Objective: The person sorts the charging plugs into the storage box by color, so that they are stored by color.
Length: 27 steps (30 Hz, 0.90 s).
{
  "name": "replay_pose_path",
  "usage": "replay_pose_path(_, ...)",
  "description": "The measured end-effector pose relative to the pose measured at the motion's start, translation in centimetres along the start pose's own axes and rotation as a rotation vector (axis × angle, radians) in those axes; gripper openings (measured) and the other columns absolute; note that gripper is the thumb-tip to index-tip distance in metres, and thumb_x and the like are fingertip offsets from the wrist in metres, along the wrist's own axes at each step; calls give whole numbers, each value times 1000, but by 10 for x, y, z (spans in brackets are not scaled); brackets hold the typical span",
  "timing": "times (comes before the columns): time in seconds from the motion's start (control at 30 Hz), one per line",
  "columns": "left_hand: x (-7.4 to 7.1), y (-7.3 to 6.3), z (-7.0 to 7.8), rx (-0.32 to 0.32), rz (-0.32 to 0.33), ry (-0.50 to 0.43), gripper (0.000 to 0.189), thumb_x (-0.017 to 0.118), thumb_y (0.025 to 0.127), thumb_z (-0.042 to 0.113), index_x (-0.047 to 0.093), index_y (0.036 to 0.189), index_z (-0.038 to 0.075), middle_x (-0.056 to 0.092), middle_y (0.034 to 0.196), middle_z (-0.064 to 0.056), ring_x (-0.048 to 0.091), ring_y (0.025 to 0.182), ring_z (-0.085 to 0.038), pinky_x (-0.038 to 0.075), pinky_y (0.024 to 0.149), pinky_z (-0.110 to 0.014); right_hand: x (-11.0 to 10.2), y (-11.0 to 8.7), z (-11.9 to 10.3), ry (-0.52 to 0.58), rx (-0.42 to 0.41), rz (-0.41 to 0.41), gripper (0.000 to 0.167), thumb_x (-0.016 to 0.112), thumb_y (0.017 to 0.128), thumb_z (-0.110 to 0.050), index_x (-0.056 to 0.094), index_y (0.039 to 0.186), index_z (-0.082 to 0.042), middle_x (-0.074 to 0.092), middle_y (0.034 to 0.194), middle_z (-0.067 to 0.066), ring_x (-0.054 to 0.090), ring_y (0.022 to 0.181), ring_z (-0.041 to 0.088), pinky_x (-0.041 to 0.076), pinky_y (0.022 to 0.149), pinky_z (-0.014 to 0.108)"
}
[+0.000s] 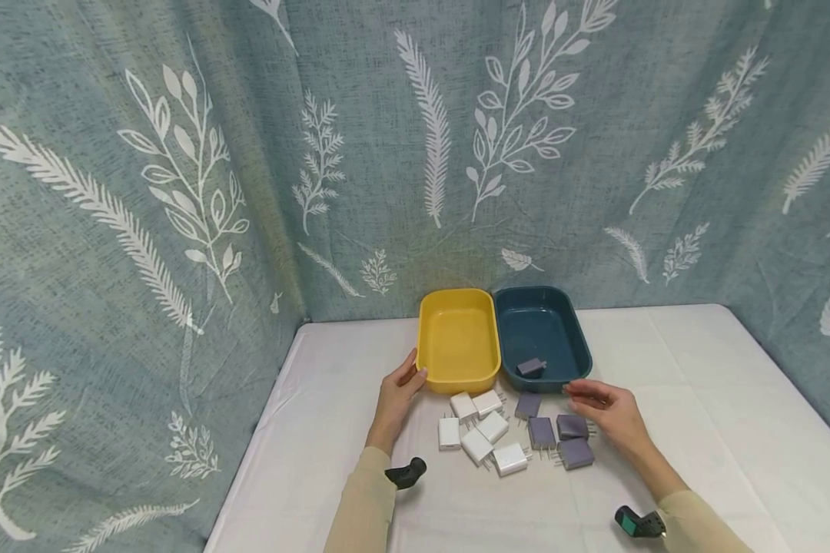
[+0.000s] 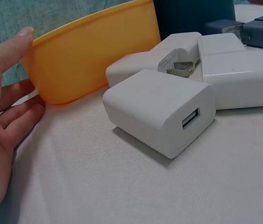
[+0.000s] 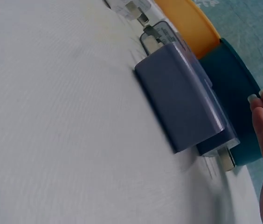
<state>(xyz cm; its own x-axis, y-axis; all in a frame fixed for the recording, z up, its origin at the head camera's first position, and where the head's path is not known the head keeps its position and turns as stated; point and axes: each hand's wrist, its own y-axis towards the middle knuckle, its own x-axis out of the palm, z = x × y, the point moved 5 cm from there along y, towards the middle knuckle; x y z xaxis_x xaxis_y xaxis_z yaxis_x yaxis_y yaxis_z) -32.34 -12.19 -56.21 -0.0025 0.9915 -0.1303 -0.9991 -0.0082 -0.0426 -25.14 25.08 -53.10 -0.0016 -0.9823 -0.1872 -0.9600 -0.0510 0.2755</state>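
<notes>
My left hand (image 1: pixel 396 395) touches the near left corner of the yellow bin (image 1: pixel 491 370), its thumb at the rim and its fingers low beside the wall in the left wrist view. At the near right corner of the dark blue bin (image 1: pixel 581 342) is my right hand (image 1: pixel 609 411), fingertips right by the wall. One purple USB charger (image 1: pixel 529 367) lies in the blue bin. In front of the bins, several white USB chargers (image 2: pixel 155 109) are grouped at left. Several purple chargers (image 3: pixel 180 95) sit at right, near the right hand.
The two bins stand side by side at the back of the white-covered table (image 1: pixel 671 399). Behind them hangs a blue-green curtain (image 1: pixel 387 153) with white leaf prints. Metal prongs stick out of several chargers.
</notes>
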Motion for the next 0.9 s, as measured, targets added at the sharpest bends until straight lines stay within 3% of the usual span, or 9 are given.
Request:
replay_pose_path(0.33,0,0,0,1,1,12,60,69,88,44,46,144,36,44,152,5,46,138,-19,47,106,-33,-2,-5,11,-26,63,-54,42,76,81,-3,62,118,12,65,114,32,69,94,-1,56,80,12)
replay_pose_path(0.7,1,0,1,18,0,7,60,68,89,42,46,145,32,46,151,1,46,138,-21,49,104,-31,-8,-12,26,-56,141,-84,50,78,80,-7,59,122,12,63,118,33,68,94,-3,56,81,13)
replay_pose_path(0.9,1,-1,1,9,-4,3,60,68,88,44,46,143,36,45,151,6,46,138,-17,48,105,-30,-8,-15,26,-52,150,-100,50,78,79,-6,59,122,12,63,119,33,67,96,-3,56,83,12)
